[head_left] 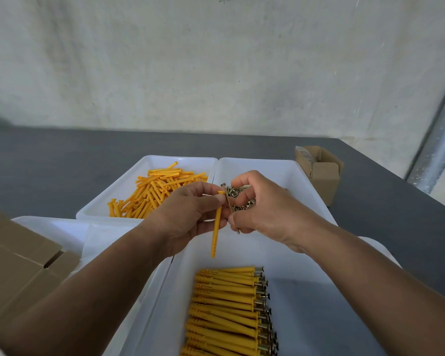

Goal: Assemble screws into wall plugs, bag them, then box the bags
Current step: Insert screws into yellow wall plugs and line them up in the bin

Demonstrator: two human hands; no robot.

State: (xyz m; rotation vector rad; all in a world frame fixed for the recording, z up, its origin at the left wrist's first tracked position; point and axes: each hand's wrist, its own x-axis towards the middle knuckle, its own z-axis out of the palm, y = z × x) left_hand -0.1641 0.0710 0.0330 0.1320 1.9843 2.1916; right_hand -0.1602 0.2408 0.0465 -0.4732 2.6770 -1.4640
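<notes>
Above the far rim of the near tray (pixel 306 291), one yellow wall plug (pixel 217 224) hangs near-upright, collar end up, pinched between the thumb and fingers of the left hand (pixel 188 217). A screw (pixel 228 204) lies along the plug's upper part, touching or just beside it — not in the bore, as far as shows. The right hand (pixel 263 209) is curled, its fingers closed on that screw and apparently on a few spares tucked in the palm; how many is hidden. Likely step: seat the screw tip in the plug's open collar. To do it well, hold the plug steady, line the tip up with the bore, and push straight and only part-way, so the head stands proud like the finished ones. Finished assemblies (pixel 224 309) lie in a row in the near tray, heads to the right. Beyond are loose plugs (pixel 152 194) in the far left tray (pixel 165 160) and loose screws (pixel 240 191) in the tray beside it (pixel 254 163). Two open cardboard boxes — far right (pixel 321 176), near left (pixel 18 265) — sit on the grey counter (pixel 62 155).
</notes>
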